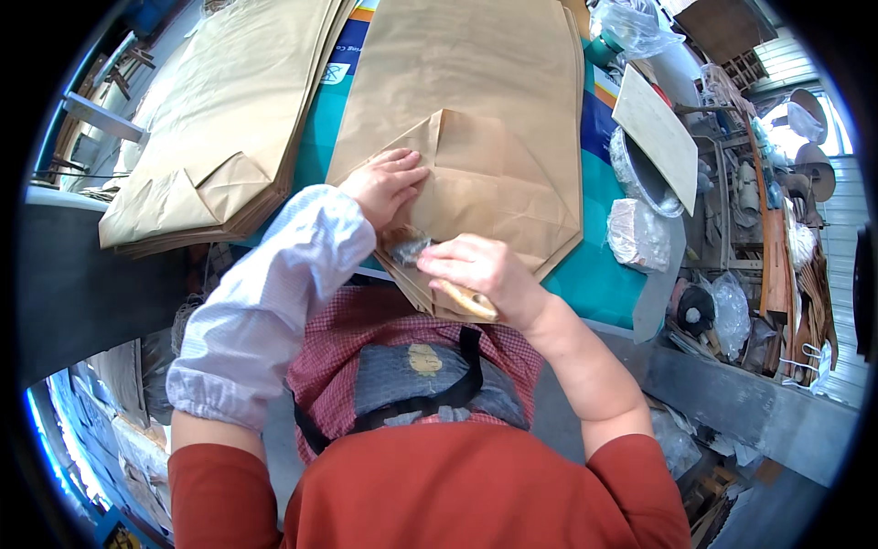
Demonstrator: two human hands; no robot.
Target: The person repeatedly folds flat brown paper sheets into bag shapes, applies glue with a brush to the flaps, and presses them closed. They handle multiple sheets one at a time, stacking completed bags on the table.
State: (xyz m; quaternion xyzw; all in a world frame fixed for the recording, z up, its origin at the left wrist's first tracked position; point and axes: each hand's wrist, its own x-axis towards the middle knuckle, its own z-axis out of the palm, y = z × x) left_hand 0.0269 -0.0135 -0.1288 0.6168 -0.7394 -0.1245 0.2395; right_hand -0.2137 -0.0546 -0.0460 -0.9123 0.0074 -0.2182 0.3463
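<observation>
A stack of large brown paper bags [476, 55] lies in front of me, the near end of the top one folded into a pointed shape. My right hand [476, 272] grips a brush [473, 300] with a pale wooden handle, its dark bristles against the folded paper near the left corner. Flat on the fold, just left of the brush, rests my left hand [389, 183] with fingers stretched out. A light checked sleeve covers my left forearm.
Another stack of brown paper bags [219, 91] lies to the left, its near end folded. A teal printed sheet [599, 284] covers the table. On the right stand a round tub [631, 165] with a pale board [654, 137] leaning over it and a plastic-wrapped block [638, 235].
</observation>
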